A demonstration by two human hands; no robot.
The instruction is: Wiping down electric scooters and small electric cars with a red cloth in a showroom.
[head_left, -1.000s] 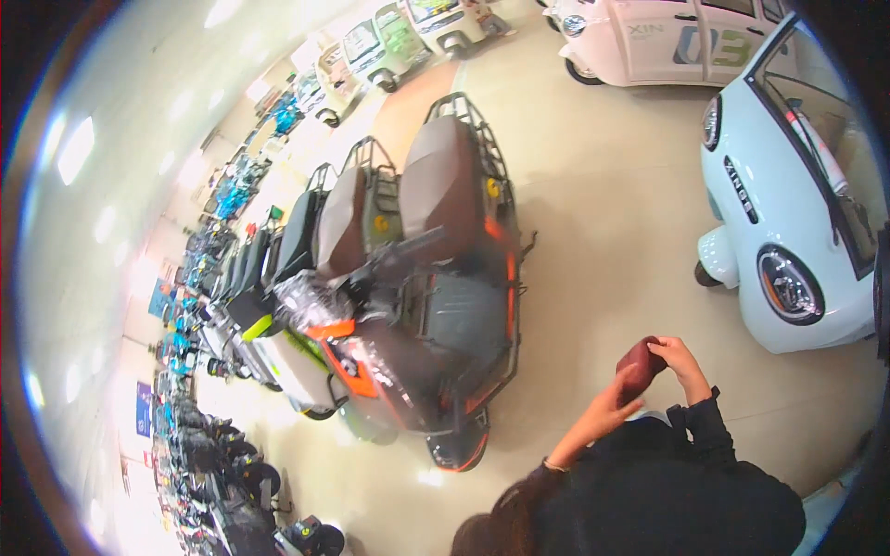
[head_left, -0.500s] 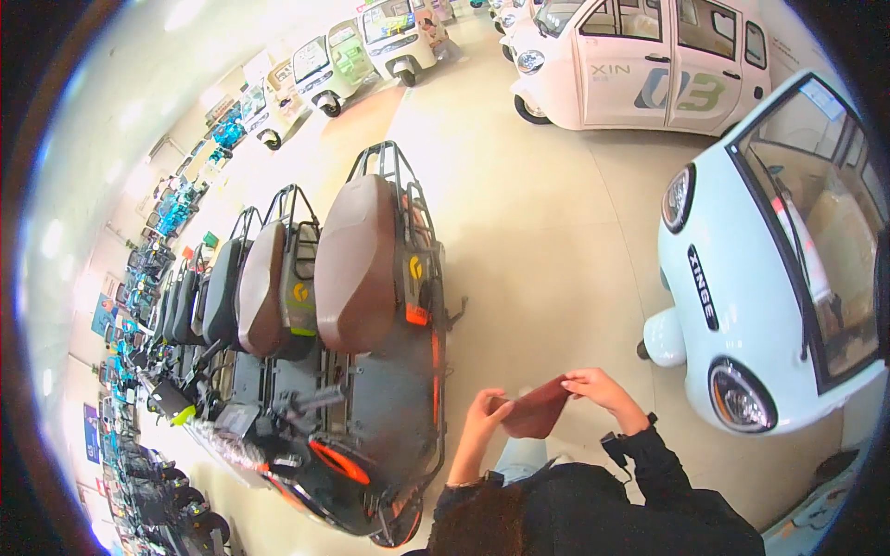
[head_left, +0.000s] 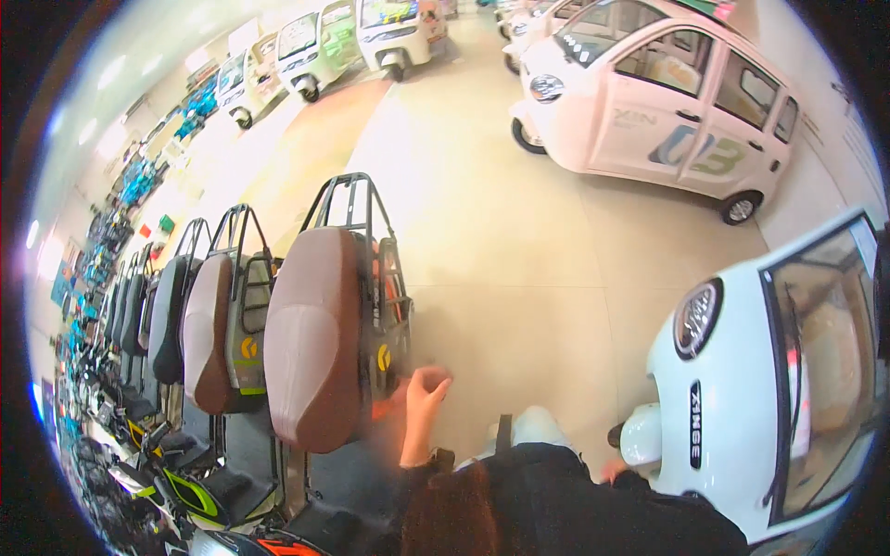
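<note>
My left hand (head_left: 424,400) is raised beside the nearest scooter (head_left: 311,343), close to the right edge of its long brown seat. Its fingers are curled in and I see nothing in them. Only a sliver of my right hand (head_left: 612,470) shows, low at my side behind my dark sleeve (head_left: 593,500) and close to the front wheel of a small white car (head_left: 742,389). Whether that hand holds anything is hidden.
A row of parked scooters (head_left: 199,324) with brown and black seats and black rear racks (head_left: 348,199) runs along my left. A white four-door mini car (head_left: 649,102) stands ahead on the right, and several small vehicles (head_left: 306,42) wait at the far end. Beige tiled floor (head_left: 501,241) lies between.
Both hands held a dark red wallet-like thing together in front of me. Now they are apart, the left up by the scooter seat, the right down at my side, the red thing out of sight.
</note>
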